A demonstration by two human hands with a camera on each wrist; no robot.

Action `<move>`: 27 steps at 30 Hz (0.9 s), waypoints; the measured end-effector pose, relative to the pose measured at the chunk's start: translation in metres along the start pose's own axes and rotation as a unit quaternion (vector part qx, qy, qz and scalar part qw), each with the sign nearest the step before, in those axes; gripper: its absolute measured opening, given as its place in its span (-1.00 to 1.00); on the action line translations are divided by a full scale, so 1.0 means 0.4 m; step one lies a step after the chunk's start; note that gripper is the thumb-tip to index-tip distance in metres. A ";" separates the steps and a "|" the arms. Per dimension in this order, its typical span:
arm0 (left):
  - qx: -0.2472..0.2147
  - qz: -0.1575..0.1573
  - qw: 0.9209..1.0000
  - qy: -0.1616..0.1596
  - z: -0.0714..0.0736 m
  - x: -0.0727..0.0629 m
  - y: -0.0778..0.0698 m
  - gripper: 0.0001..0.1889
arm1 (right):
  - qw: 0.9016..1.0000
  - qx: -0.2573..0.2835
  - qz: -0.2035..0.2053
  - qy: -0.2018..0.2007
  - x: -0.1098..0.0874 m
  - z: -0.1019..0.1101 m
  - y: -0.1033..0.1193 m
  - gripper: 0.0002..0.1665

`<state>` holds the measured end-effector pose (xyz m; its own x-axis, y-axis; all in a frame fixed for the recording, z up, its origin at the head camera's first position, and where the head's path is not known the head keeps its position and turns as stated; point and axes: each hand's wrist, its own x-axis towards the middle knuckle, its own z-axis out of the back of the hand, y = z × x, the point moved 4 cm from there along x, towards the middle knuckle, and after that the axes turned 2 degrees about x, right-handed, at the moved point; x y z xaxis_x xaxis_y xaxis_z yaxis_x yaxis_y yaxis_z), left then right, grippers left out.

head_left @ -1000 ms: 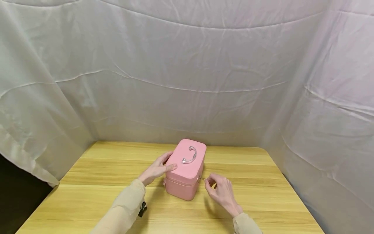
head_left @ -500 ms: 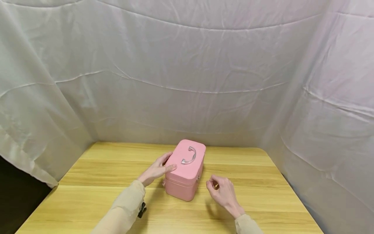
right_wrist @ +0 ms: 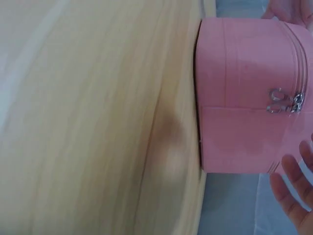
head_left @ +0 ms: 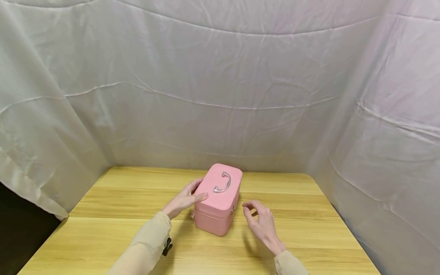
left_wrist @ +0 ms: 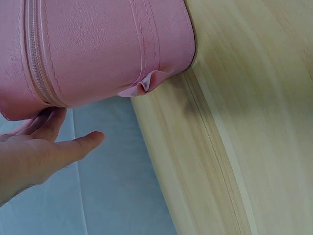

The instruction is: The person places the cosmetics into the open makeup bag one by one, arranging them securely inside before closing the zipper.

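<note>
A pink zip-up vanity case (head_left: 213, 223) stands upright on the table, its lid closed down. On the lid is a silver carry handle (head_left: 229, 182). My left hand (head_left: 185, 196) rests on the case's left edge, thumb laid on the lid and straight fingers against the side. Two metal zipper pulls (right_wrist: 285, 101) hang together on the case's right side in the right wrist view. A short distance to the right of them, my right hand (head_left: 262, 223) hovers over the table, fingers loosely bent and apart, holding nothing.
The wood-grain table (head_left: 309, 229) carries the case near its middle. Pale cloth (head_left: 220, 76) hangs behind and on both sides. A pink fabric tab (left_wrist: 144, 84) sticks out low on the case's left side. A black strap piece (head_left: 167, 246) shows under the left sleeve.
My right hand has let go of the zipper pull, drawn a little to the right, and its fingers have spread. The left hand and the case have stayed in place.
</note>
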<state>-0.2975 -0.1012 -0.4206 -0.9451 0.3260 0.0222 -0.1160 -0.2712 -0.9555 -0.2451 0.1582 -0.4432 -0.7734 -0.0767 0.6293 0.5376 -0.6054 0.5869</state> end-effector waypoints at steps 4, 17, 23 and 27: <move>0.001 -0.003 1.000 0.002 0.001 0.001 -0.001 -0.23 | 0.999 0.037 -0.016 0.008 0.003 -0.006 0.007 -0.74; -0.003 -0.003 1.000 -0.005 -0.002 0.004 -0.004 -0.23 | 0.974 0.187 -0.098 0.085 0.015 -0.031 0.061 -0.46; 0.001 -0.008 1.000 -0.013 -0.003 -0.003 -0.003 -0.24 | 0.966 0.199 -0.130 0.098 0.012 -0.037 0.078 -0.39; -0.002 -0.016 1.000 -0.023 -0.006 -0.005 -0.005 -0.24 | 0.965 0.190 -0.143 0.107 0.011 -0.040 0.088 -0.33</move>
<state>-0.2947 -0.0990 -0.4194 -0.9538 0.2930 0.0666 -0.1459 -0.2581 -0.9550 -0.2350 0.1239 -0.4281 -0.9385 -0.1358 0.3174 0.3442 -0.2948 0.8914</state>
